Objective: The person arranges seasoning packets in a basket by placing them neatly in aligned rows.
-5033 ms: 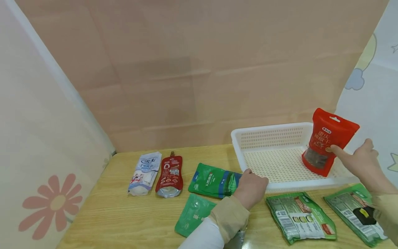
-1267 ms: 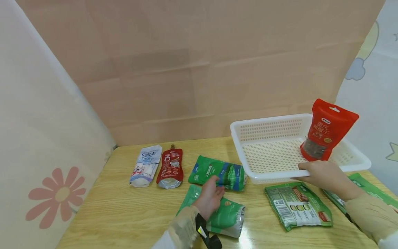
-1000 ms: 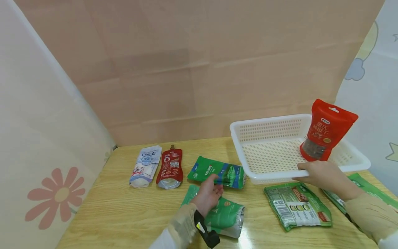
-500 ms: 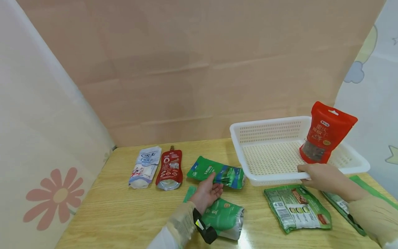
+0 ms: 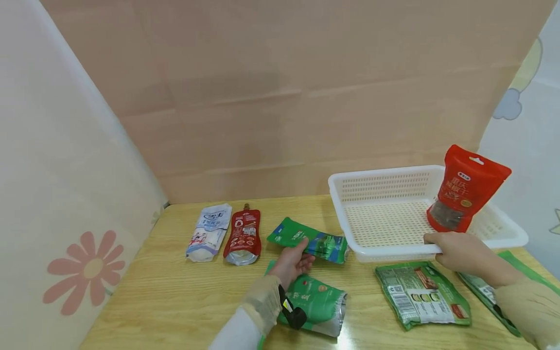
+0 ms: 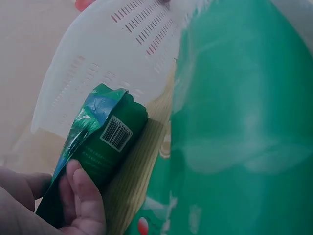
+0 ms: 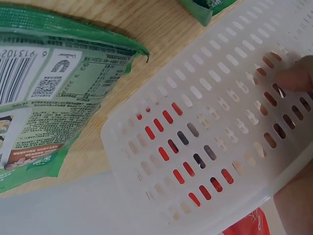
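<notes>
Tan paper (image 5: 218, 97) forms the backdrop in the head view, with a pale wall on either side, the left one bearing one pink flower (image 5: 89, 267). On the wooden surface (image 5: 166, 291) stands one white basket (image 5: 393, 250), and seven packs show in all. Two lie at the left, just beside each other: one white-and-blue pouch (image 5: 208, 233) and one red spouted pouch (image 5: 243, 238). One green-and-blue packet (image 5: 323, 245) is between them and the basket, held in the narrow grip of the left hand (image 5: 293, 263); whether it is wholly clear of the surface I cannot tell. One plain green pouch (image 5: 321, 301) lies nearer the person, partly behind the left wrist. Two labelled green packets (image 5: 422, 294) lie before the basket, the right-hand one partly covered by the right sleeve (image 5: 529, 308). One red pouch (image 5: 465, 192) stands tilted inside the basket, whose front rim the right hand (image 5: 459, 252) grips.

From the left wrist, thumb and fingers pinch the green-and-blue packet, one barcode (image 6: 116, 133) facing out; the plain green pouch fills the right side.

From the right wrist, fingers touch the basket's slotted wall; red shows through the slots, one labelled packet lies alongside, and one green corner (image 7: 205, 10) pokes in above.
</notes>
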Tool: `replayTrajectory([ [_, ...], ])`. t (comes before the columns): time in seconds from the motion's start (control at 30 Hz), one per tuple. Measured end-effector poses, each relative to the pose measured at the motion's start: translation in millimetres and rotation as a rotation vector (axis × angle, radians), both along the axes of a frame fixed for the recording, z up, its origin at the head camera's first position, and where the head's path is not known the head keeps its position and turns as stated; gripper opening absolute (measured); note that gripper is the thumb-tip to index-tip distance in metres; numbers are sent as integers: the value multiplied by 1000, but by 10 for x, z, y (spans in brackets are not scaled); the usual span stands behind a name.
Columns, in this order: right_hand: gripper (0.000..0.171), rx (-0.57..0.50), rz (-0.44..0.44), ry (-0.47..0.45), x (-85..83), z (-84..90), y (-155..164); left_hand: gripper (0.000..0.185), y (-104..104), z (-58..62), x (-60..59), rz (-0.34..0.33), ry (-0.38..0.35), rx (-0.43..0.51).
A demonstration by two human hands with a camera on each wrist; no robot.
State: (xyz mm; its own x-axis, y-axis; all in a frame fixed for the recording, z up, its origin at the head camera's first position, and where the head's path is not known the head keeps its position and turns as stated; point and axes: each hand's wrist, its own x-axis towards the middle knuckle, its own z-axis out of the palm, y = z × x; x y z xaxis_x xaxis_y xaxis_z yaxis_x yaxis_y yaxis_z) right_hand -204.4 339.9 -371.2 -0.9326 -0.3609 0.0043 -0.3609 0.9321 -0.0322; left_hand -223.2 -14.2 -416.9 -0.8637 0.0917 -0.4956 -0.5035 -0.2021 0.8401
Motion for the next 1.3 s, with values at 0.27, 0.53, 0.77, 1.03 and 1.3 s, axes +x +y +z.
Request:
replayTrajectory([
  [0.27,21,-15,0,16,11,-10,3,78,53,-31,-72,59,54,2],
  [0.53,18,-25,0,33,16,-17,23,82,124,-50,-97,51,103,177],
  [0.77,20,-26,-6,42,11,-37,14,73,146,-95,-100,176,82,126],
  [1.03,30,-16,-50,9,18,9,-2,42,28,-40,-100,183,238,-36],
  [1.3,28,-8,-44,12,18,-3,-7,44,-115,98,-93,171,371,-158],
])
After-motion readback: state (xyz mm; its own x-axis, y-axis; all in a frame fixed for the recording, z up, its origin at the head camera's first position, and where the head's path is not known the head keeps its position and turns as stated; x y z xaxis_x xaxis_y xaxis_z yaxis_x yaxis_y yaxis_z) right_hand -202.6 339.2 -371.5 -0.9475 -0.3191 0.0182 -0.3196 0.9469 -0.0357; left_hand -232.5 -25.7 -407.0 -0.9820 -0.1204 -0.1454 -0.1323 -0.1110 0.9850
